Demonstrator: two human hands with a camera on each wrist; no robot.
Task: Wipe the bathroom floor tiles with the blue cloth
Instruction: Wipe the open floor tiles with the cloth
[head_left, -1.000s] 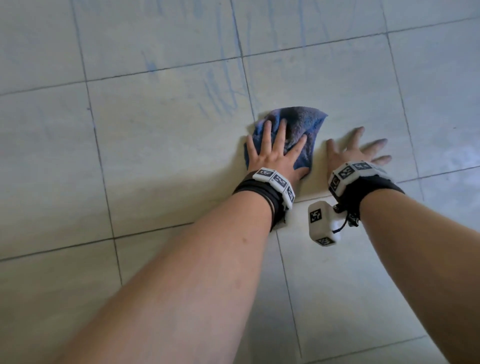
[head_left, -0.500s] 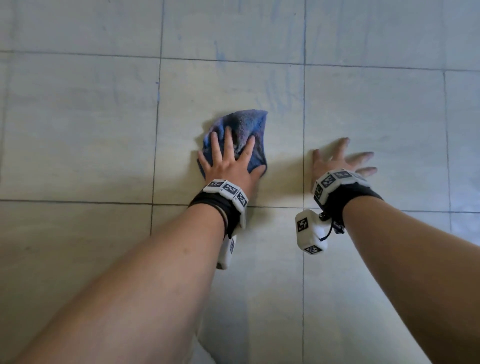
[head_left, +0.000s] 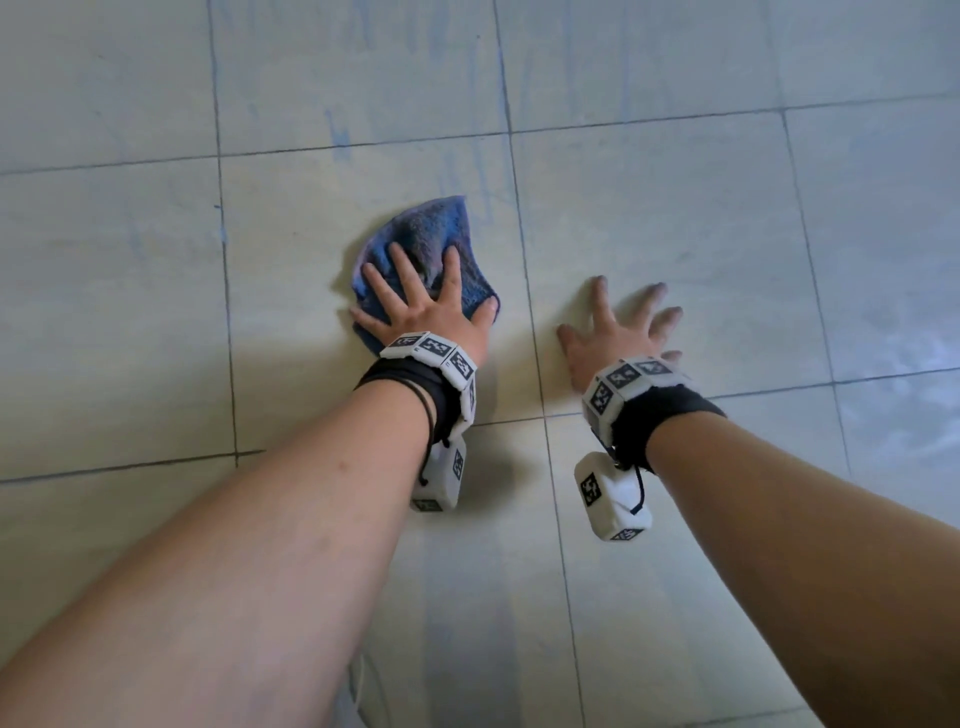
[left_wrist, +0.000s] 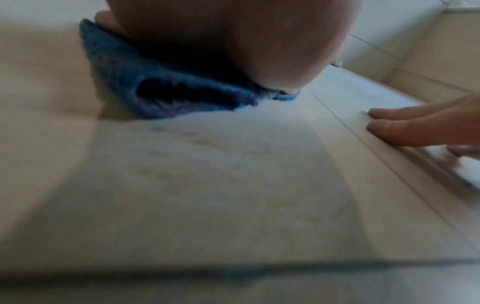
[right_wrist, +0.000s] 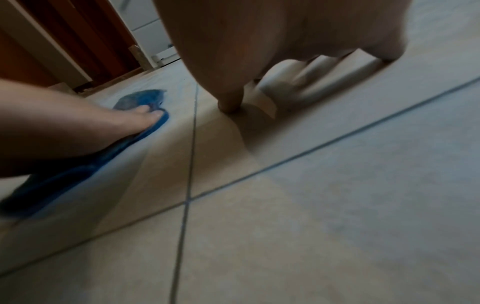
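A crumpled blue cloth lies on the pale floor tiles, left of a grout line. My left hand lies flat on the cloth's near half with its fingers spread, pressing it down. The left wrist view shows the cloth bunched under the palm. On the bare tile to the right of the grout line my right hand rests with its fingers spread, holding nothing. From the right wrist camera the cloth shows under the left hand's fingers.
Faint blue streaks mark the tiles beyond the cloth. Dark grout lines cross the floor. A brown door frame and a white wall base stand at the floor's far edge in the right wrist view.
The left hand has slid the cloth leftward off the grout line onto the tile left of it. The right hand has stayed flat on the floor.
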